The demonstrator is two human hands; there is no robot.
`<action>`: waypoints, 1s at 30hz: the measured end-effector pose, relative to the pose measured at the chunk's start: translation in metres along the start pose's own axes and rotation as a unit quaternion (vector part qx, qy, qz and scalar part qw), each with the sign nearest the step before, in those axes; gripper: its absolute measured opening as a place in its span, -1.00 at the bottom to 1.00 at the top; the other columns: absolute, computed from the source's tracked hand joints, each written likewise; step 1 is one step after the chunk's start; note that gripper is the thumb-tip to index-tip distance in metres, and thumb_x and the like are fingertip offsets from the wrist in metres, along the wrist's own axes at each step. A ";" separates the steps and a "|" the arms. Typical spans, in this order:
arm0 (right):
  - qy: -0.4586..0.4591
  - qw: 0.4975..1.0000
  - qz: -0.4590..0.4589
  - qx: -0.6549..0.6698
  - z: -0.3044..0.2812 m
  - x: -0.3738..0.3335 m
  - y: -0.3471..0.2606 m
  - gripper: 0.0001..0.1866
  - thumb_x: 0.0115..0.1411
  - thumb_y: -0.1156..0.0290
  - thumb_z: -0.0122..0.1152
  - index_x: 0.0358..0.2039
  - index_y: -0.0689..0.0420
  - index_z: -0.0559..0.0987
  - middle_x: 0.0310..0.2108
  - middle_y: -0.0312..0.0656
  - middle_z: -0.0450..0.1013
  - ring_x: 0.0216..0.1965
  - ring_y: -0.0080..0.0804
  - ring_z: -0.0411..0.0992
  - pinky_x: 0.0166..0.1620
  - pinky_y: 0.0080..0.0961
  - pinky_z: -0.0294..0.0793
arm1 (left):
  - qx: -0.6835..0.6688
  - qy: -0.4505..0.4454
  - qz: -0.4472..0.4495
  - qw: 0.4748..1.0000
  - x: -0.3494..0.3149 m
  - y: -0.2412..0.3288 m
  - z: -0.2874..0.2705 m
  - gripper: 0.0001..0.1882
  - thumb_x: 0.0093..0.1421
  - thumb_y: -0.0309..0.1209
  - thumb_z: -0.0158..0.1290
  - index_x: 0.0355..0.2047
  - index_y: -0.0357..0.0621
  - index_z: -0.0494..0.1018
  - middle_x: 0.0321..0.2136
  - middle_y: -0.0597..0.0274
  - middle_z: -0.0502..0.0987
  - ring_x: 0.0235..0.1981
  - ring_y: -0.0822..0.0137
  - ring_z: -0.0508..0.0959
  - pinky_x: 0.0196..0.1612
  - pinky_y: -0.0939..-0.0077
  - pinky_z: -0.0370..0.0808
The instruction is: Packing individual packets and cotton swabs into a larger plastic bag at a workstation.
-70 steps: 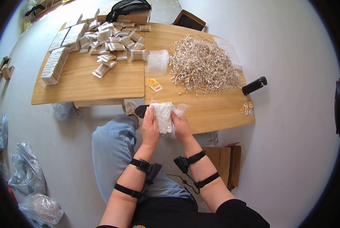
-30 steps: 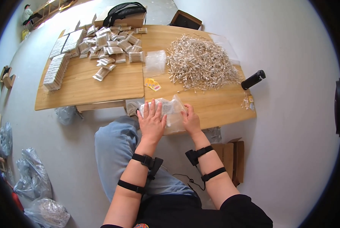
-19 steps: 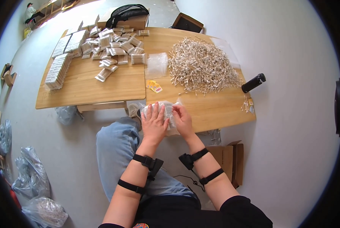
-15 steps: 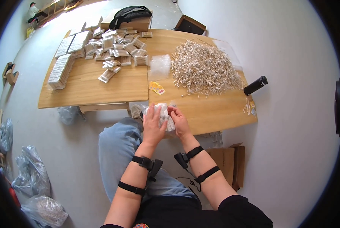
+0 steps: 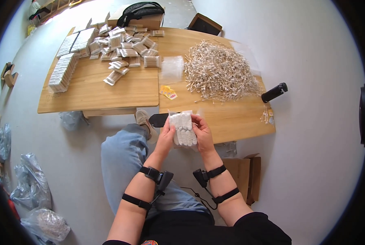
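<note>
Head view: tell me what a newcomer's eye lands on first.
The big heap of loose cotton swabs on the right-hand tabletop strikes first. Left of it lie jumbled swab packets. Nearer the wearer, left hand and right hand hold a clear-wrapped white pack.

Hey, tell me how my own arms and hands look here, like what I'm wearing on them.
Your left hand and right hand are bare, without gloves. Each forearm wears two black straps and a small black device. A thin black cable shows between the forearms. The right sleeve is black and short.
</note>
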State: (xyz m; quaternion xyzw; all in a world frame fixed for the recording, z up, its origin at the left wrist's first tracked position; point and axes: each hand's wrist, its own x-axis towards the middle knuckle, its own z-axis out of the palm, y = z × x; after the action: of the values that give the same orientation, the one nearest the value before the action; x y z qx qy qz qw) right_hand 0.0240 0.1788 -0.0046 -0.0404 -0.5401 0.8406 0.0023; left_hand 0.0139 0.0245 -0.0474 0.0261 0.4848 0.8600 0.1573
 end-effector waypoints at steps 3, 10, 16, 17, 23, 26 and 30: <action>0.059 0.998 0.011 -0.033 -0.025 0.006 0.012 -0.65 0.37 0.50 -0.07 0.15 0.17 0.39 0.05 -0.19 0.44 0.05 -0.46 0.43 0.12 -0.50 0.41 | 0.060 0.022 0.004 0.998 0.006 -0.021 0.003 -0.42 0.39 -0.38 -0.11 0.35 -0.25 0.03 0.25 0.09 0.26 0.26 0.38 0.23 0.27 0.49 0.16; 0.027 0.988 0.127 0.081 -0.042 0.004 0.021 -0.54 0.36 0.52 -0.07 0.27 0.15 0.30 0.14 -0.18 0.39 0.11 -0.48 0.39 0.14 -0.52 0.39 | 0.208 0.077 0.051 0.974 0.009 -0.040 -0.011 -0.38 0.36 -0.40 -0.05 0.35 -0.30 0.01 0.29 0.08 0.19 0.28 0.35 0.21 0.29 0.51 0.15; -0.069 0.971 -0.027 -0.228 -0.051 0.019 0.030 -0.59 0.34 0.46 0.02 0.20 0.17 0.40 0.13 -0.19 0.41 0.14 -0.37 0.37 0.19 -0.46 0.34 | 0.248 0.111 0.048 0.961 0.006 -0.039 -0.006 -0.36 0.37 -0.38 -0.06 0.36 -0.30 -0.03 0.31 0.06 0.16 0.29 0.32 0.20 0.30 0.51 0.12; -0.074 0.950 -0.077 -0.295 -0.046 0.019 0.030 -0.58 0.31 0.46 0.06 0.19 0.17 0.41 0.12 -0.16 0.42 0.15 -0.31 0.37 0.21 -0.44 0.31 | 0.250 0.114 0.048 0.961 0.005 -0.037 -0.008 -0.36 0.37 -0.38 -0.06 0.36 -0.30 -0.03 0.31 0.06 0.16 0.29 0.32 0.20 0.30 0.51 0.12; -0.046 0.899 -0.122 -0.419 -0.057 0.023 0.042 -0.56 0.24 0.49 0.10 0.15 0.18 0.42 0.09 -0.08 0.41 0.14 -0.22 0.35 0.22 -0.41 0.28 | 0.114 0.057 0.050 0.991 -0.001 -0.016 0.007 -0.35 0.33 -0.32 -0.01 0.32 -0.35 0.04 0.33 -0.10 0.12 0.33 0.18 0.17 0.33 0.40 0.09; -0.041 0.842 -0.171 -0.511 -0.048 0.022 0.045 -0.57 0.24 0.51 0.10 0.14 0.22 0.41 0.07 -0.11 0.41 0.10 -0.27 0.37 0.19 -0.43 0.32 | 0.129 0.163 0.106 0.972 -0.004 -0.017 -0.012 -0.42 0.31 -0.31 0.01 0.25 -0.35 0.18 0.20 -0.12 0.31 0.21 0.12 0.34 0.26 0.35 0.23; -0.053 0.745 -0.227 -0.625 -0.036 0.018 0.042 -0.46 0.15 0.49 0.17 0.18 0.21 0.35 0.11 -0.02 0.37 0.14 -0.13 0.34 0.22 -0.35 0.31 | 0.378 0.262 0.028 0.888 -0.022 -0.016 -0.023 -0.51 0.28 -0.24 0.06 0.09 -0.35 0.37 0.04 -0.09 0.42 0.10 0.08 0.41 0.16 0.33 0.34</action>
State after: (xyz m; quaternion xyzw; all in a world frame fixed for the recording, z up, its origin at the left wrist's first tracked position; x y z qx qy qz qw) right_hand 0.0101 0.1947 -0.0585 0.1357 -0.9371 0.2903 0.1385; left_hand 0.0343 0.0069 -0.0708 -0.1293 0.7955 0.5916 -0.0215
